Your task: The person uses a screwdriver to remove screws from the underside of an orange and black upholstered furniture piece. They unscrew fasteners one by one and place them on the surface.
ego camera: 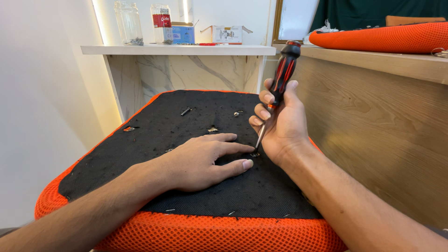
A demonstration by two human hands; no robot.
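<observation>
An upturned orange mesh seat cushion [224, 233] lies in front of me, its underside covered with black fabric [158, 116]. My right hand [280, 126] grips a red and black screwdriver [283, 70], held nearly upright with its tip on a small screw [255, 154] in the black fabric. My left hand [205, 161] rests flat on the fabric just left of the tip, fingers spread around the screw. A loose dark screw [185, 111] lies farther back on the fabric, and there are small torn holes [213, 129] near the middle.
A wooden panel [373, 126] rises along the right with another orange mesh part [387, 37] on top. Behind stands a white marble-look shelf [177, 49] with two glass jars [129, 23] and small cardboard boxes [227, 34]. A white wall is on the left.
</observation>
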